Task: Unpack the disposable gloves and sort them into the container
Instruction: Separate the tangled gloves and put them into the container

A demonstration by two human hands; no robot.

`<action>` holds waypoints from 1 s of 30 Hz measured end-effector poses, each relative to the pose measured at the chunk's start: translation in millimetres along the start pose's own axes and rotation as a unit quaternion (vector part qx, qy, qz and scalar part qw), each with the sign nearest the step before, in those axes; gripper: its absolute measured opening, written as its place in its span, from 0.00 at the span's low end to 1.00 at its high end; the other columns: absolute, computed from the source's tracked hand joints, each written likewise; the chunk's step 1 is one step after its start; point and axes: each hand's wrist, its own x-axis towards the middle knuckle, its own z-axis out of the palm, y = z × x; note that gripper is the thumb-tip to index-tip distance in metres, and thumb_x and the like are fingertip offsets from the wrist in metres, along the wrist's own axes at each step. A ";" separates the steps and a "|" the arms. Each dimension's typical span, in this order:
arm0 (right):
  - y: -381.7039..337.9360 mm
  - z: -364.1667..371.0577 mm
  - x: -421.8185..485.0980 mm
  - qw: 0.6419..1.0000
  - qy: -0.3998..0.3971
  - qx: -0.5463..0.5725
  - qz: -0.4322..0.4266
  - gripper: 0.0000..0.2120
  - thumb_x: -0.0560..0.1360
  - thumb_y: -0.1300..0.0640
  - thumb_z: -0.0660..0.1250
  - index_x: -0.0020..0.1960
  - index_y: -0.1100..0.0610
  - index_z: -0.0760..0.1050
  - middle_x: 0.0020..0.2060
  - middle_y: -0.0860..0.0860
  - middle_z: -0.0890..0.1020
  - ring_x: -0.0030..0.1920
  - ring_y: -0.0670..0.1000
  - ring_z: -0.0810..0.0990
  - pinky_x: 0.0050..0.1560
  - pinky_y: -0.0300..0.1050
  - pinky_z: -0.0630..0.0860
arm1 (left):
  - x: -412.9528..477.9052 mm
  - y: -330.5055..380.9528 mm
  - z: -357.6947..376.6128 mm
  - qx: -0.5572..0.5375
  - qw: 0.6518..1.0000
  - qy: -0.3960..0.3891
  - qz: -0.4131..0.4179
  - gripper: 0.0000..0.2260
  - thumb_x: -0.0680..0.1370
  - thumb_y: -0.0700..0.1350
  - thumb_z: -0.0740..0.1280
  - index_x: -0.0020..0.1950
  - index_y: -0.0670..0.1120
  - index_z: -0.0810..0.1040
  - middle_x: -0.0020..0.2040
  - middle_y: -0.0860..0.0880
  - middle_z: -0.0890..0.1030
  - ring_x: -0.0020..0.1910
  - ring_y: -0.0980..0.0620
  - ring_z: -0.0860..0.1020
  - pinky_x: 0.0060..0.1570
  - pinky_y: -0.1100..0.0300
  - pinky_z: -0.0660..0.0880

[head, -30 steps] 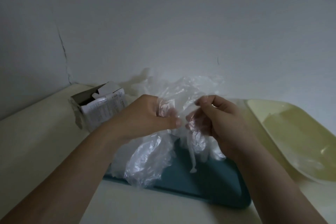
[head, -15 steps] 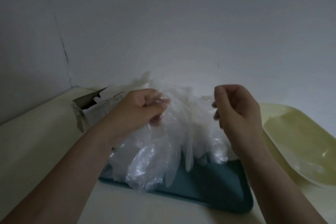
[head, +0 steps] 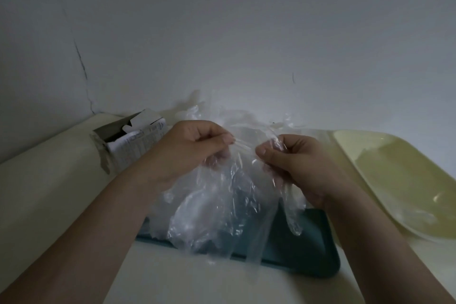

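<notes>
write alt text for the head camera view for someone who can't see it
Two bare hands, the left hand and the right hand, pinch a clear, crinkled disposable glove between them above a teal tray that holds a loose pile of more gloves. An opened cardboard box stands to the left and a pale yellow tray sits to the right, all on a cream table against a white wall.
</notes>
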 end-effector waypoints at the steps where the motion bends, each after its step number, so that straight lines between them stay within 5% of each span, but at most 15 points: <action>1: 0.7 -1.2 0.6 1.000 0.003 0.007 0.003 0.13 0.72 0.53 0.77 0.43 0.64 0.83 0.33 0.58 0.83 0.35 0.58 0.76 0.36 0.46 0.75 | 1.0 -1.8 -0.5 -0.001 1.000 0.012 0.004 0.05 0.81 0.41 0.71 0.50 0.44 0.87 0.40 0.42 0.86 0.38 0.46 0.83 0.42 0.49 0.82; 7: -3.4 8.2 -2.5 0.991 -0.007 0.133 0.028 0.14 0.78 0.52 0.71 0.51 0.65 0.83 0.40 0.62 0.85 0.35 0.56 0.80 0.34 0.45 0.78 | -3.4 1.6 11.2 0.017 1.000 -0.001 0.008 0.06 0.83 0.43 0.68 0.53 0.44 0.85 0.35 0.44 0.84 0.28 0.49 0.79 0.29 0.60 0.75; 11: 4.4 8.2 1.5 0.998 0.058 -0.010 -0.020 0.09 0.81 0.53 0.70 0.47 0.57 0.85 0.27 0.52 0.77 0.24 0.49 0.67 0.23 0.37 0.63 | -2.6 2.5 -7.7 0.155 0.988 -0.007 -0.021 0.09 0.86 0.48 0.64 0.54 0.51 0.83 0.42 0.47 0.87 0.34 0.49 0.84 0.33 0.58 0.79; 14: 7.7 9.6 -0.3 0.990 0.006 -0.127 -0.056 0.13 0.80 0.50 0.71 0.44 0.58 0.85 0.25 0.51 0.75 0.25 0.48 0.69 0.27 0.39 0.67 | -7.9 -2.0 -29.8 0.384 0.919 -0.066 -0.067 0.06 0.82 0.53 0.70 0.58 0.57 0.81 0.48 0.57 0.84 0.42 0.59 0.82 0.37 0.71 0.74; 18: 11.2 17.8 -4.2 0.960 -0.104 -0.240 -0.097 0.16 0.81 0.52 0.70 0.43 0.64 0.81 0.29 0.61 0.78 0.26 0.45 0.71 0.32 0.37 0.71 | -8.6 -24.0 -23.7 0.488 0.857 -0.142 -0.091 0.23 0.70 0.63 0.79 0.61 0.60 0.77 0.53 0.60 0.78 0.48 0.60 0.78 0.46 0.60 0.78; 24: 14.9 16.5 -5.7 0.940 -0.191 -0.270 -0.089 0.13 0.80 0.50 0.70 0.46 0.59 0.84 0.33 0.57 0.83 0.32 0.54 0.79 0.40 0.46 0.79 | 3.1 -39.7 -17.2 0.422 0.898 -0.121 -0.040 0.03 0.76 0.50 0.77 0.47 0.54 0.84 0.44 0.57 0.83 0.44 0.58 0.82 0.48 0.57 0.81; 30: 16.0 15.0 -3.4 0.936 -0.202 -0.265 -0.118 0.14 0.81 0.50 0.69 0.45 0.60 0.83 0.34 0.58 0.83 0.35 0.60 0.81 0.42 0.51 0.80 | 2.2 -24.6 -30.8 0.362 0.931 -0.046 -0.015 0.06 0.81 0.50 0.71 0.46 0.54 0.86 0.41 0.57 0.86 0.41 0.63 0.82 0.42 0.67 0.77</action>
